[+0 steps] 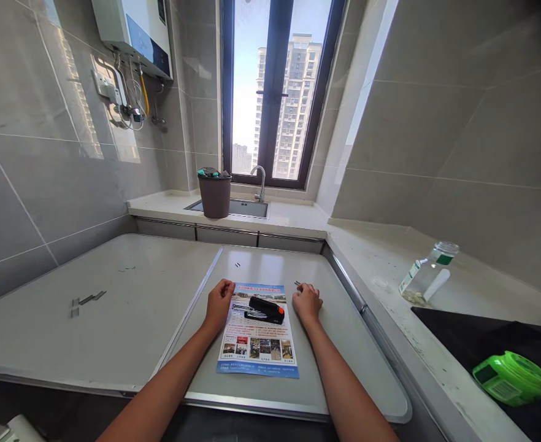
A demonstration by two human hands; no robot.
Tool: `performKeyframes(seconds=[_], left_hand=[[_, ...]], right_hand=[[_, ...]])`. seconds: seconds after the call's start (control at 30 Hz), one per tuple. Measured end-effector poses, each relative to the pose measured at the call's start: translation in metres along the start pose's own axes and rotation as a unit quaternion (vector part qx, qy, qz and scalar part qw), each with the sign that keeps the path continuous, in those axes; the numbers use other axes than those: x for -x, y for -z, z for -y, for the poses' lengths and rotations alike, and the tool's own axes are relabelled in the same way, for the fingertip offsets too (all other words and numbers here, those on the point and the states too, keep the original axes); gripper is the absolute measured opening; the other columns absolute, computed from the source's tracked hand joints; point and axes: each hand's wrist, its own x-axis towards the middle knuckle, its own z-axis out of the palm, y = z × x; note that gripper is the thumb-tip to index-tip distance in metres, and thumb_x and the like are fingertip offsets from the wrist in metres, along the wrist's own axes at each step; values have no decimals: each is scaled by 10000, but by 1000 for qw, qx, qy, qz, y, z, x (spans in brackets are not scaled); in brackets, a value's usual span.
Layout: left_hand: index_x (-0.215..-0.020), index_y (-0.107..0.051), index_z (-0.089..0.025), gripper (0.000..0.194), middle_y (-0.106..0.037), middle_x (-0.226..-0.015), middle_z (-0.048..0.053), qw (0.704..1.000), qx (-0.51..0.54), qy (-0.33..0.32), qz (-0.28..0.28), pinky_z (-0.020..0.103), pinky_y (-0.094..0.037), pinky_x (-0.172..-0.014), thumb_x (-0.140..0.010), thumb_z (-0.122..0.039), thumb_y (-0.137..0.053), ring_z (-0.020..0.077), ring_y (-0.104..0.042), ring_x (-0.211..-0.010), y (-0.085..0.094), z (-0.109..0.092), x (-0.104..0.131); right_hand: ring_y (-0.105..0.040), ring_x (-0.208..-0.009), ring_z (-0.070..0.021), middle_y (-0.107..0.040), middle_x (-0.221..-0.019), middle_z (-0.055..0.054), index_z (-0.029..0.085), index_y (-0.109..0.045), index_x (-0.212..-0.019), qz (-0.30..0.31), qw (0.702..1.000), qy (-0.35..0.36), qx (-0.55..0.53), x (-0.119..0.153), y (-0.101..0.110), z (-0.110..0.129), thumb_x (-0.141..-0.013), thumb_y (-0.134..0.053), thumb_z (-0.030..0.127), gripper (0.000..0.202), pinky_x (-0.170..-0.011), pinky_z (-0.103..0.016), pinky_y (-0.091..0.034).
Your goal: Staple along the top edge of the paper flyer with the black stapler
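A printed leaflet (259,362) with blue bands, red text and small photos lies flat on the right-hand board. Across its upper half rests a black stapler (265,309) with an orange-red end at the right; silvery metal parts show at its left end. My left hand (219,301), fingers curled, is at the leaflet's upper left edge; whatever it may grip is hidden. Beyond the right edge of the leaflet, my right hand (307,301) is closed, with a small grey staple strip (297,283) at its fingertips. Neither hand touches the stapler.
Staple strips (93,298) lie on the left board, and small staple pieces (237,264) lie beyond the leaflet. A brown bin (215,195) stands by the sink (247,209). At right are a glass jar (424,276) and a green container (512,377).
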Motion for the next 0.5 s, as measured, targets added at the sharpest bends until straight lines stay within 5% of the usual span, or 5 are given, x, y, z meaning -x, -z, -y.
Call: performKeyframes(seconds=[0.23, 0.4, 0.5], left_hand=[[-884, -594, -208, 348, -660, -796, 29, 988, -126, 81, -41, 275, -481, -652, -988, -496, -430, 182, -621, -701, 1, 31, -12], [-896, -596, -184, 227, -676, -897, 103, 958, -247, 144, 30, 314, -476, -598, -882, -409, -621, 209, -638, -619, 1, 43, -49], [-1005, -608, -138, 227, -623, -1164, 232, 932, -325, 142, 72, 381, -504, -683, -876, -324, -628, 259, -680, -717, -2, 43, -78]], right_hand=[[-498, -1274, -315, -639, -1439, -85, 267, -668, -1319, 37, 998, 45, 1, 0, -3, 2, -899, -491, 195, 462, -990, -475, -400], [-510, -1239, -321, -663, -1368, -114, 229, -707, -1199, 22, 999, 35, -4, -1, -3, 0, -898, -490, 204, 372, -950, -452, -414], [-513, -1232, -314, -665, -1346, -109, 230, -716, -1138, 20, 999, 35, -2, -2, -4, -1, -894, -499, 204, 328, -942, -437, -415]])
